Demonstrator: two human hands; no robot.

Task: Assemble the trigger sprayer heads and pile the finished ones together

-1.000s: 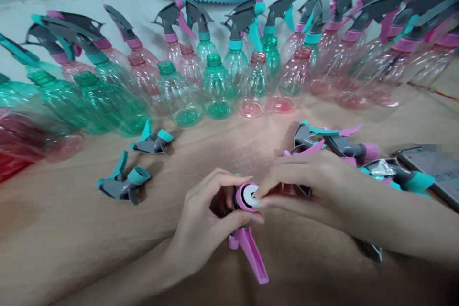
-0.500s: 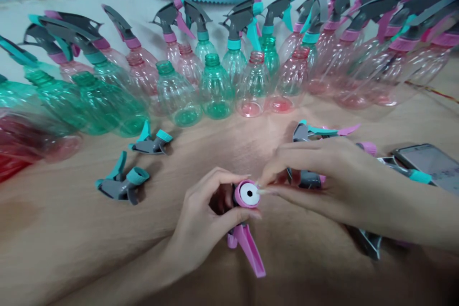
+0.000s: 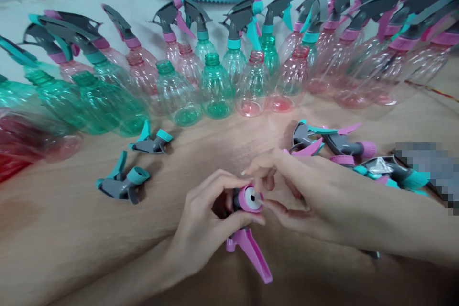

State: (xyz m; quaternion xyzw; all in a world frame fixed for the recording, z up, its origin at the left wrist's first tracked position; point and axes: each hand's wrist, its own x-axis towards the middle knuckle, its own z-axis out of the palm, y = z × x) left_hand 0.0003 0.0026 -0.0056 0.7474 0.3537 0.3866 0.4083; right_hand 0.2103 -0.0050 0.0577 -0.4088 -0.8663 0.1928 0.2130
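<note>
My left hand (image 3: 204, 222) is closed around a grey and pink trigger spray head (image 3: 252, 254), thumb and fingers on both sides of its pink collar. The collar opening faces me, and the pink trigger points down. Inside the collar sits a white washer (image 3: 250, 194) with a dark hole in its middle. My right hand (image 3: 315, 196) is at the collar's right side. Its thumb tip touches the washer's edge, while the index finger is raised above the collar, apart from the thumb; the other fingers are curled.
Two grey and teal spray heads (image 3: 124, 184) lie left of my hands. More spray heads (image 3: 344, 146) lie right, partly behind my right hand, beside a blurred-out phone (image 3: 426, 162). Bottles without heads (image 3: 217, 88) and bottles with heads line the table's back.
My right index finger has lifted away from the collar and spread from the thumb. The spray head has turned slightly to the right in my left hand.
</note>
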